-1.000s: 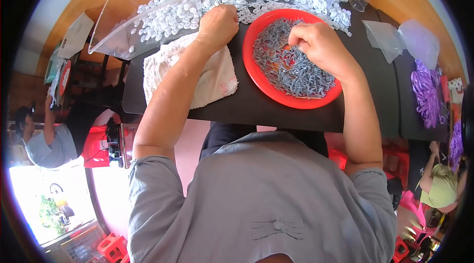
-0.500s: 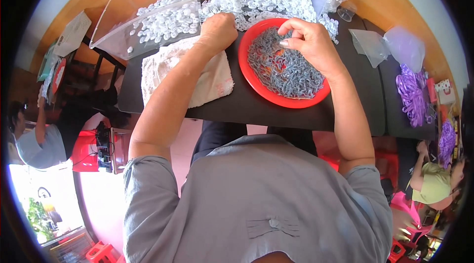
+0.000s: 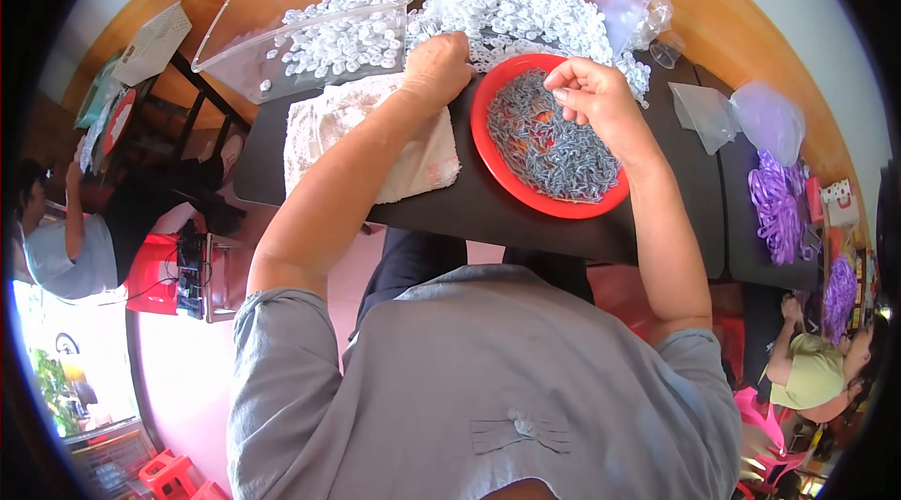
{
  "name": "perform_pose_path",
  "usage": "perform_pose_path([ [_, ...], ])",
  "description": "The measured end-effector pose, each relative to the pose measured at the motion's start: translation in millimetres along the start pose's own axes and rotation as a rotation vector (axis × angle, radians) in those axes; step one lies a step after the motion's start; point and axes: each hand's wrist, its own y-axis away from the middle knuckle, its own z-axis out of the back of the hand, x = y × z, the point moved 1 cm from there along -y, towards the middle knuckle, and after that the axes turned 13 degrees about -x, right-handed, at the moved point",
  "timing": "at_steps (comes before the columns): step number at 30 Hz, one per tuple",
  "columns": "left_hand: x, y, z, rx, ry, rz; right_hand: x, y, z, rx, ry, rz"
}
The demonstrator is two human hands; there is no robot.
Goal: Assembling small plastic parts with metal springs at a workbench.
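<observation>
A red plate (image 3: 481,139) heaped with small grey, screw-like pieces (image 3: 554,148) stands on the dark table. Over its far right part is my right hand (image 3: 593,98), thumb and fingertips pinched together; anything between them is too small to see. My left hand (image 3: 439,67) is closed at the near edge of a heap of small white ring-like plastic pieces (image 3: 535,7). Its fingertips point away and are hidden, so what they hold does not show. Below the left wrist lies a folded cream cloth (image 3: 328,129).
Clear plastic bins (image 3: 305,24) holding white pieces stand at the back. Clear bags (image 3: 768,115) and a bundle of purple ribbon (image 3: 777,209) lie at the right. One person (image 3: 70,251) sits at the far left, another (image 3: 812,369) at the right. A red stool (image 3: 171,477) stands lower left.
The whole view has shifted slightly, so the table sits a little lower. My right thumb and fingers look closer together over the plate. The left hand stays at the white pieces.
</observation>
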Motion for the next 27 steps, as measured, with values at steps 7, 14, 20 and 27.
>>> perform_pose_path([
  [7,-5,-2,1,0.072,-0.081,-0.016,-13,4,1,-0.101,-0.158,-0.033],
  [14,-5,-2,-14,-0.003,-0.272,-0.152,-12,3,8,-0.154,-0.206,0.007],
  [20,-23,-4,12,-0.098,0.328,-0.006,-11,5,9,-0.195,-0.343,-0.03],
  [27,-85,0,40,0.449,1.159,0.545,0,12,8,-0.206,-0.374,0.053],
])
